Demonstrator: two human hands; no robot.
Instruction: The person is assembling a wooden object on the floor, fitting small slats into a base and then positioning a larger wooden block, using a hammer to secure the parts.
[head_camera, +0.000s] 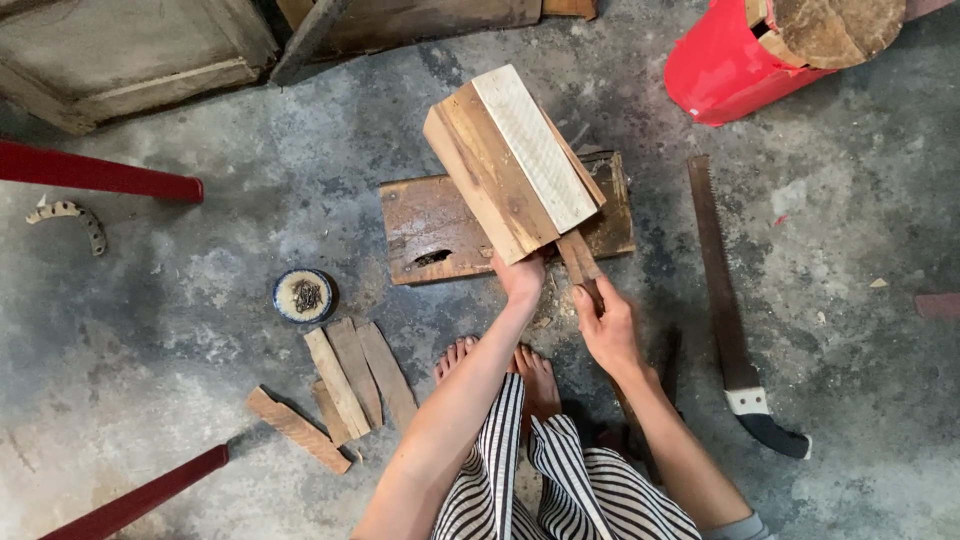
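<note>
- Here, the left hand (521, 275) grips the lower edge of a wooden box (512, 160), tilted over a worn plank (420, 225).
- The right hand (606, 325) closes around a thin wooden strip (579, 258) beside it.
- A handsaw (725, 300) lies just right; wood slats (350, 375) and a small dish of nails (304, 296) left.

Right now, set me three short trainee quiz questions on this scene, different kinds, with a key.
1. True or false: the left hand grips the bottom edge of the wooden box piece.
2. Which lies on the floor to the person's right? A) hand saw B) hammer C) drill
3. Fill in: the right hand holds a thin wooden ____.

Key: 1 true; 2 A; 3 strip.
</note>
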